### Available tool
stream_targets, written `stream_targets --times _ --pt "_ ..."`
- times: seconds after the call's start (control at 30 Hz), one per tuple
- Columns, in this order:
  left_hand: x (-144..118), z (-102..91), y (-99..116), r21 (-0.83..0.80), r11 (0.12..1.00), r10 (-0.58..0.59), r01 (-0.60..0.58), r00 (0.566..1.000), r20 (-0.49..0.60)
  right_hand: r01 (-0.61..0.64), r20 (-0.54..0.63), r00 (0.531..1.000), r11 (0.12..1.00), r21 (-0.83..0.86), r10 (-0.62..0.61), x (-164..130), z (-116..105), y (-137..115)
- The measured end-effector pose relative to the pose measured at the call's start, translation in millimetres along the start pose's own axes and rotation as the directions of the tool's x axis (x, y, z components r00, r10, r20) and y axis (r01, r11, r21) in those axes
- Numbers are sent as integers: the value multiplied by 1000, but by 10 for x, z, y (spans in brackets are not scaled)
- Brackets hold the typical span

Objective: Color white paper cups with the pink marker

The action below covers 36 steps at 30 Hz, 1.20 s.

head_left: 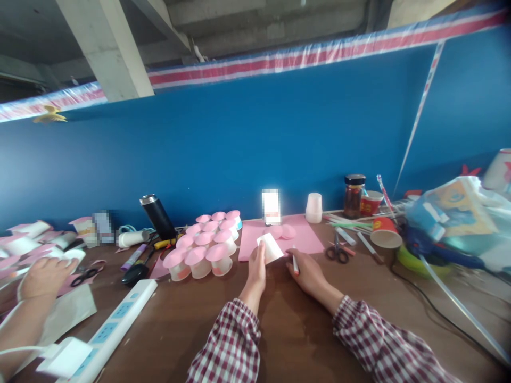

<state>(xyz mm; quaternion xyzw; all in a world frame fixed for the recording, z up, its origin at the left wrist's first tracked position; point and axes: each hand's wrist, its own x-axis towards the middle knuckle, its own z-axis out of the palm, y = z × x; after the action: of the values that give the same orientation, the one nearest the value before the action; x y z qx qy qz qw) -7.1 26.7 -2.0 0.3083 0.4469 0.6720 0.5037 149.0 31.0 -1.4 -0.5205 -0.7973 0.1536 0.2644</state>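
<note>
My left hand [257, 268] is closed around a white paper cup [272, 249], which is tilted in front of me. Close beside it, my right hand [309, 274] grips a slim white pen [295, 260] with a reddish end. Behind both hands lies a pink sheet of paper [309, 236], with pink paper discs [287, 232] on it. Left of the sheet stand several paper cups topped with pink discs [203, 239]. A stack of white cups [314, 207] stands upside down at the sheet's back right corner.
Scissors [337, 252], a lidded jar [354, 197], a red cup [386, 232] and a plastic bag [455, 223] are on the right. Leftward are a black flask [157, 215], a power strip [120, 314] and another person's hand [46, 279] among cups. A blue partition [255, 138] rises behind.
</note>
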Motion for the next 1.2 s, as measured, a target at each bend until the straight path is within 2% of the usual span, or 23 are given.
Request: stream_targets --times 1.2 --pt "-14 15 21 3 1000 -10 10 1000 0 3 -5 1000 1000 0 -3 3 19 18"
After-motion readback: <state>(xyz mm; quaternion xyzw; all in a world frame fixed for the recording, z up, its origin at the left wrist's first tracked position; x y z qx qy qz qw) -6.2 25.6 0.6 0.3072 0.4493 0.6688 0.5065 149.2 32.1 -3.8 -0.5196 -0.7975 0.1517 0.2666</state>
